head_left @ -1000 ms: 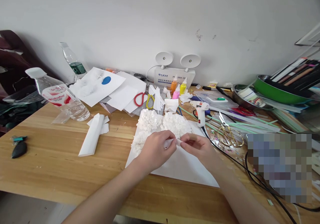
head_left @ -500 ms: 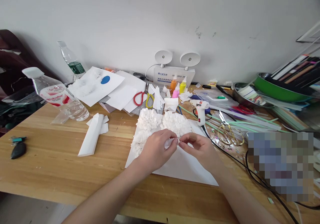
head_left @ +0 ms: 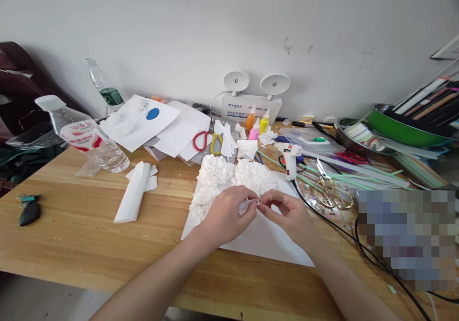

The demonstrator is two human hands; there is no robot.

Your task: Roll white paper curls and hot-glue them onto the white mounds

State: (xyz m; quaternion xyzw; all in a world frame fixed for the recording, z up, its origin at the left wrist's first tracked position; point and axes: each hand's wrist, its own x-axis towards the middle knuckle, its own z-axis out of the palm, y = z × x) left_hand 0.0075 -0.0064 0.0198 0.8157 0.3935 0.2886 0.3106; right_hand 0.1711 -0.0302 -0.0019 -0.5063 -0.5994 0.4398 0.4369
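Observation:
My left hand (head_left: 229, 213) and my right hand (head_left: 285, 211) meet over a white sheet (head_left: 267, 242) on the table. Between the fingertips of both is a small strip of white paper (head_left: 246, 205), pinched at its end; the hands cover much of it. Just behind them on the sheet sit fluffy white paper clusters (head_left: 215, 170), partly hidden by my left hand. To the right of the sheet a white hot glue gun (head_left: 292, 160) stands with its nozzle pointing left. Gold-handled scissors (head_left: 332, 192) lie farther right.
Water bottles (head_left: 86, 137) stand at the left, near a folded white paper (head_left: 133, 194). Red and yellow handled pliers (head_left: 207, 141), paint bottles (head_left: 254, 132) and an emergency light (head_left: 251, 105) are at the back. A black cable (head_left: 333, 230) runs along the right, below a green bowl (head_left: 401, 129).
The view has shifted slightly, so everything sits a little to the right. Both hands keep their pinch on the paper strip, with only slight finger movement.

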